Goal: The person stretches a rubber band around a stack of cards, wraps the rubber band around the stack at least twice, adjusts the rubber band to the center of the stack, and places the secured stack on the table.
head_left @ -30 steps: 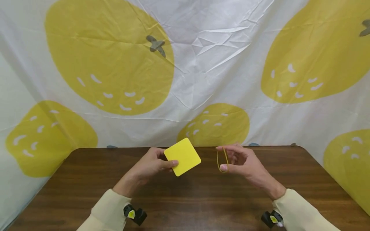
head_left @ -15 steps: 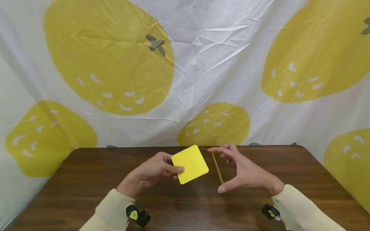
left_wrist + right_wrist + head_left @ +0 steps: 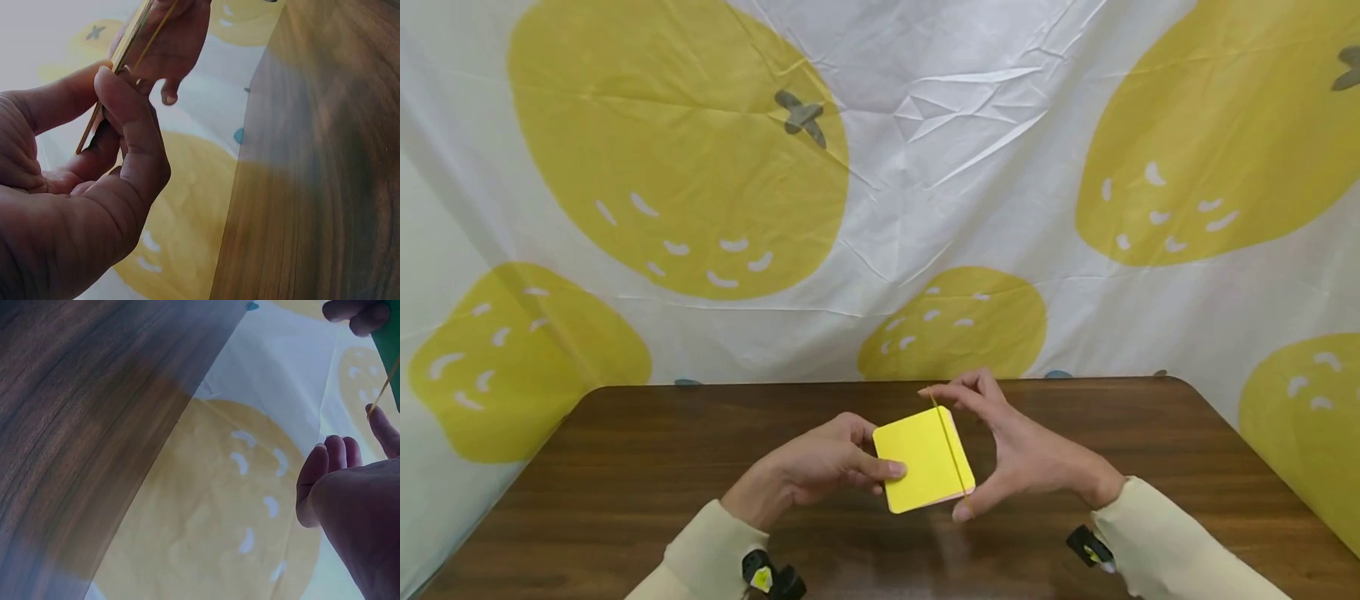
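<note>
My left hand [image 3: 820,462] pinches a stack of square cards [image 3: 917,462] with rounded corners, thumb on its yellow face. Pink shows along the stack's right and lower edges. In the right wrist view its green back [image 3: 389,339] faces the camera; the left wrist view catches the stack [image 3: 89,130] nearly edge-on. A thin yellow rubber band [image 3: 951,451] is stretched between the forefinger and thumb of my right hand [image 3: 1022,450], which are spread wide. One strand crosses the yellow face near its right edge. The right hand's other fingers are bent.
Both hands are above a dark brown wooden table [image 3: 647,500]. Behind it hangs a white cloth [image 3: 775,342] printed with large yellow fruit. A black wrist camera [image 3: 772,577] is strapped at the left sleeve, another wrist camera [image 3: 1088,547] at the right.
The left hand has carried the card stack right and downward. My right hand has spread the rubber band wider and moved left, so the band now lies across the stack's right end.
</note>
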The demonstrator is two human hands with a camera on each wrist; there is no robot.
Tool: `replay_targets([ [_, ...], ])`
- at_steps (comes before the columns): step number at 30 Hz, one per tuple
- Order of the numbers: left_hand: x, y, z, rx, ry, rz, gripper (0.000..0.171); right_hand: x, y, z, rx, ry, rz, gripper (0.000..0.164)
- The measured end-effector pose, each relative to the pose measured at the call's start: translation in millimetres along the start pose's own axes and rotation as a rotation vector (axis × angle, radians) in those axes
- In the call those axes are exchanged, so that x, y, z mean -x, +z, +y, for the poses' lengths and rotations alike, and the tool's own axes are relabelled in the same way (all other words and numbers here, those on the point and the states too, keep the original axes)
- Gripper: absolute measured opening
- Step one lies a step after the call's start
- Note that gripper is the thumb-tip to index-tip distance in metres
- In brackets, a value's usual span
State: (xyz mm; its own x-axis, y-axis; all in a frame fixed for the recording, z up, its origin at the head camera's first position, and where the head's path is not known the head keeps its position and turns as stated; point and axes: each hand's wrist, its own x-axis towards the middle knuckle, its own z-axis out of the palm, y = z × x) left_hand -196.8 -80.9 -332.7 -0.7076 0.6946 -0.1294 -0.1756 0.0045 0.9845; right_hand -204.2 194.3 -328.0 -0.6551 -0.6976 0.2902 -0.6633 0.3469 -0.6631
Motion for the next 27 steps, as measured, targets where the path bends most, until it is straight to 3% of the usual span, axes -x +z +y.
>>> replay_targets([
  [4,2.4,3.3,1.7,-0.014,0.068,0.029,0.019,1,2,-1,-0.027,0.006,-0.03,0.109],
  [9,3.2,6.4,6.2,-0.011,0.171,0.152,0.022,6,4,0,-0.092,0.053,-0.115,0.097],
  [14,2.1,7.6,12.2,0.029,0.215,0.263,0.023,12,10,-1,-0.144,0.08,-0.207,0.088],
  [18,0.4,5.4,18.8,0.061,0.227,0.356,0.025,15,15,-3,-0.12,0.03,-0.242,0.078],
  [21,1.0,1.1,23.7,0.075,0.22,0.42,0.025,16,17,-4,-0.059,-0.081,-0.259,0.064],
  [24,2.8,-3.8,26.5,0.088,0.208,0.45,0.026,18,19,-7,-0.049,-0.154,-0.302,0.059],
  [27,3.6,-7.8,27.3,0.101,0.193,0.46,0.026,20,21,-13,-0.038,-0.176,-0.339,0.064],
])
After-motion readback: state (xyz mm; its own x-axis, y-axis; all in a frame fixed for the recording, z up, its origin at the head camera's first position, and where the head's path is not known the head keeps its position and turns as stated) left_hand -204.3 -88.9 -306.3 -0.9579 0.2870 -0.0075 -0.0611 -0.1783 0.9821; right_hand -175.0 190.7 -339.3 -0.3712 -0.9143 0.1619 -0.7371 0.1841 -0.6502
